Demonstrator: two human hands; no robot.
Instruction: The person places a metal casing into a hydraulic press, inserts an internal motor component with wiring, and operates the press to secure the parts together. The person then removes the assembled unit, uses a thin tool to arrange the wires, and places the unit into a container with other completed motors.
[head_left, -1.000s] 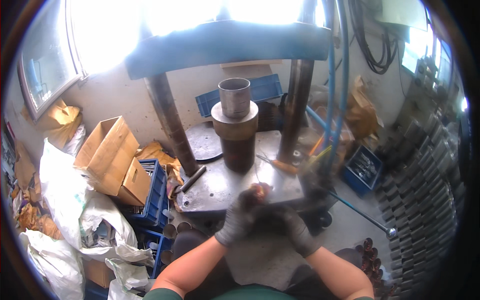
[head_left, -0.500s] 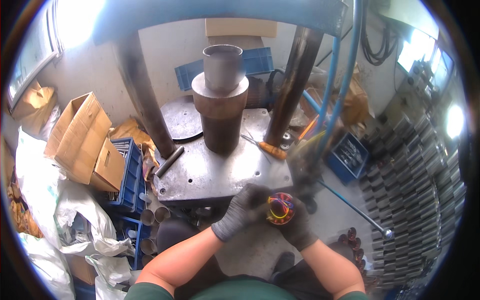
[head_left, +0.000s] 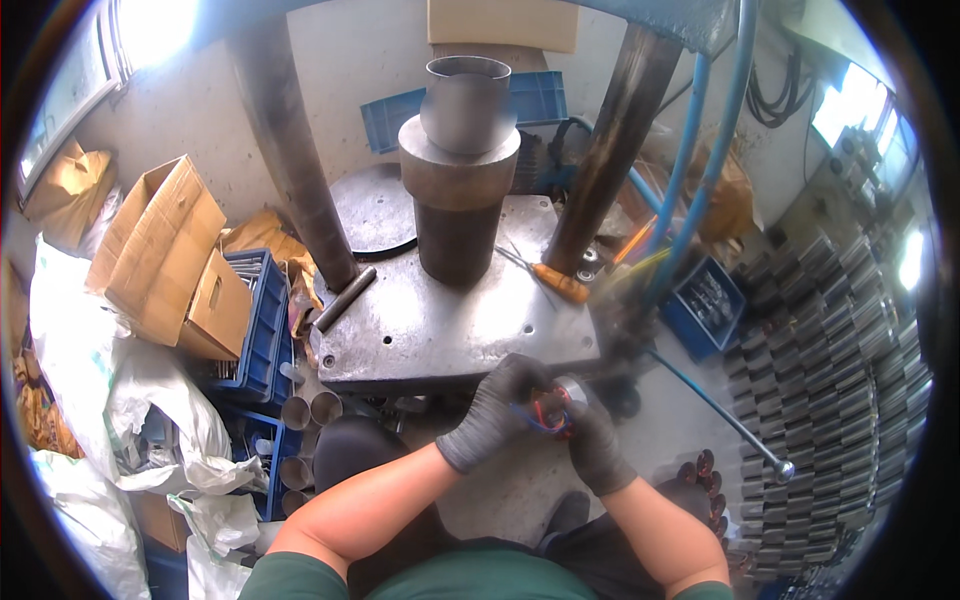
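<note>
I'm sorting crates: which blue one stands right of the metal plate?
The blue crate beyond the ball-ended rod; others sit left of or behind the plate.

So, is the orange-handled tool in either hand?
No, the orange-handled tool lies on the plate, while the left hand and right hand are on the wired part.

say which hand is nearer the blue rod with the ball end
Right: the right hand is to the left of the rod; the left hand is farther left.
</note>
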